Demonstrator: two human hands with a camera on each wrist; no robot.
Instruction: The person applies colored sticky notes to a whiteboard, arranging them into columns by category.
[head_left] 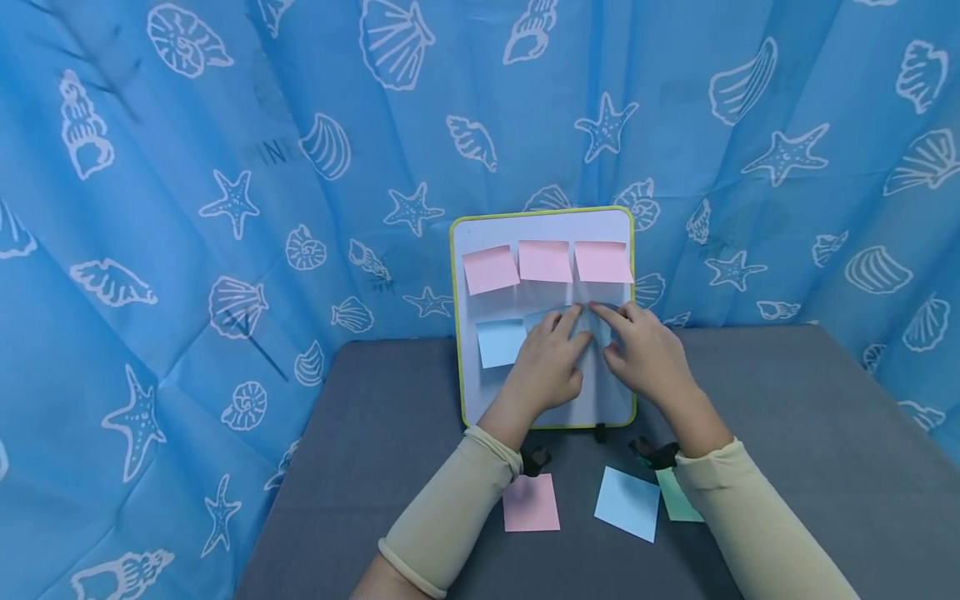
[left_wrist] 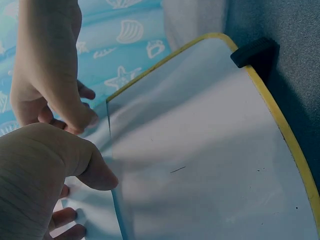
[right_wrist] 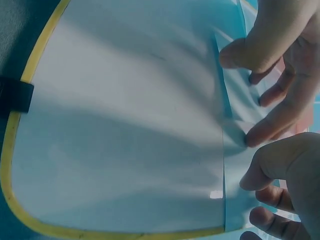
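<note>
A white board [head_left: 600, 392] with a yellow rim leans upright at the back of the table. My left hand [head_left: 546, 362] and right hand [head_left: 648, 354] meet over its right half. Both index fingers reach forward, fingertips at the top of a blue sticky note [right_wrist: 236, 202] on the board. The thumbs stand apart from the index fingers, over the lower part of the blue paper. Left of my hands, another blue sticky note [head_left: 501, 343] is on the board; a further blue one [head_left: 534, 318] is mostly hidden by my left hand.
Pink sticky notes [head_left: 545, 261] form a row across the board's top. A pink pad [head_left: 531, 503], a blue pad [head_left: 628, 503] and a green pad [head_left: 678, 497], partly under my right sleeve, lie on the dark table [head_left: 397, 417]. Behind hangs a blue shell-patterned curtain [head_left: 480, 100].
</note>
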